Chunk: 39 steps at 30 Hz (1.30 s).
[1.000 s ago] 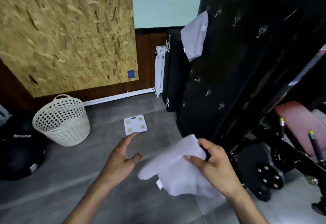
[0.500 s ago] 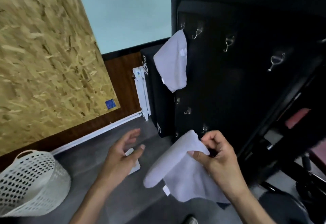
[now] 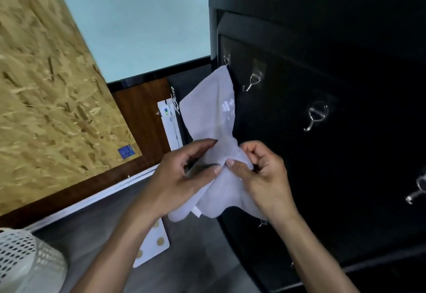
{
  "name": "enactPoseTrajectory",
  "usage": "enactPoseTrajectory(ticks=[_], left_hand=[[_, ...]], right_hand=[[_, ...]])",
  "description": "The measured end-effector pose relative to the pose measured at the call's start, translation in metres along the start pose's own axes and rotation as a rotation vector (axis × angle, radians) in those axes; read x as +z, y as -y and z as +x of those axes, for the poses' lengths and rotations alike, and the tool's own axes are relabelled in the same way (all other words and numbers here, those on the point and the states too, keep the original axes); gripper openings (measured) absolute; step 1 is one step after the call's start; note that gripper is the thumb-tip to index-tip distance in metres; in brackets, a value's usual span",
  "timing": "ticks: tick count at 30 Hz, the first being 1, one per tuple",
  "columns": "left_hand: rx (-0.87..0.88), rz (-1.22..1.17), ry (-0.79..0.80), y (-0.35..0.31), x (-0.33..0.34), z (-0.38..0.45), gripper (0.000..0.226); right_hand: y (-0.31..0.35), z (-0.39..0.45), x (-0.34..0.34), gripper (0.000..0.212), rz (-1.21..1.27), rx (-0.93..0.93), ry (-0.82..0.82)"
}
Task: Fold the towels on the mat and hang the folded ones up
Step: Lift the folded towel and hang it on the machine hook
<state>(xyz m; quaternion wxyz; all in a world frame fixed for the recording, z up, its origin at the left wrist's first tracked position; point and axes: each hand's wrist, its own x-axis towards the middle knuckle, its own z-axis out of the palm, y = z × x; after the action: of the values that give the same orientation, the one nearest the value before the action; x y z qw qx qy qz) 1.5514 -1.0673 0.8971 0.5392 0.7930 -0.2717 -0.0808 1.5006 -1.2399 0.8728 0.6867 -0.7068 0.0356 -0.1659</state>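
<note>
I hold a folded pale grey towel in front of a black upright mat that carries several metal hooks. My left hand pinches the towel's upper edge from the left, and my right hand pinches it from the right, thumbs almost touching. Right above my hands a second grey towel hangs from the leftmost hook. The hook beside it is bare, as is another hook further right.
A white perforated basket stands at the bottom left on the grey floor. A white scale with gold dots lies below my left forearm. A chipboard panel and a white radiator line the wall.
My left hand, open and apart from the towel before, has come in and taken hold of its upper edge. Both hands and my view have risen toward the hooks.
</note>
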Motion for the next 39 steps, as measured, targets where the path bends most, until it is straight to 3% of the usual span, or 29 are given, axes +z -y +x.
enactPoseTrajectory(ticks=[2,5,8,12,17,21,26,30,35,39], left_hand=[[0.034,0.065,-0.019,0.003,-0.005,0.022,0.038],[0.049,0.125,-0.118,0.014,-0.011,0.054,0.03],[0.095,0.143,-0.185,0.014,-0.014,0.077,0.025],[0.163,0.15,-0.179,-0.001,-0.017,0.109,0.032],[0.283,0.194,-0.187,-0.016,-0.007,0.153,0.03],[0.292,0.316,-0.138,0.002,0.002,0.169,0.028],[0.275,0.271,-0.09,0.024,0.013,0.166,0.029],[0.209,0.198,0.0,0.028,0.012,0.168,0.031],[0.187,0.276,0.073,0.033,0.01,0.16,0.041],[0.13,0.204,0.03,0.05,0.007,0.14,0.05]], right_hand=[[0.002,0.019,0.004,0.009,-0.009,-0.017,-0.012],[-0.001,0.047,0.014,0.012,-0.307,-0.157,-0.143],[-0.002,0.064,0.024,0.013,-0.432,-0.228,-0.269],[0.009,0.078,0.026,0.02,-0.457,-0.297,-0.429],[0.018,0.103,0.022,0.023,-0.686,-0.398,-0.643],[0.011,0.108,0.024,0.042,-0.853,-0.259,-0.603],[0.004,0.106,0.027,0.041,-0.889,-0.185,-0.583],[0.015,0.103,0.031,0.055,-0.934,-0.077,-0.52],[0.019,0.098,0.031,0.047,-0.958,-0.022,-0.468],[0.002,0.085,0.029,0.045,-0.942,-0.064,-0.532]])
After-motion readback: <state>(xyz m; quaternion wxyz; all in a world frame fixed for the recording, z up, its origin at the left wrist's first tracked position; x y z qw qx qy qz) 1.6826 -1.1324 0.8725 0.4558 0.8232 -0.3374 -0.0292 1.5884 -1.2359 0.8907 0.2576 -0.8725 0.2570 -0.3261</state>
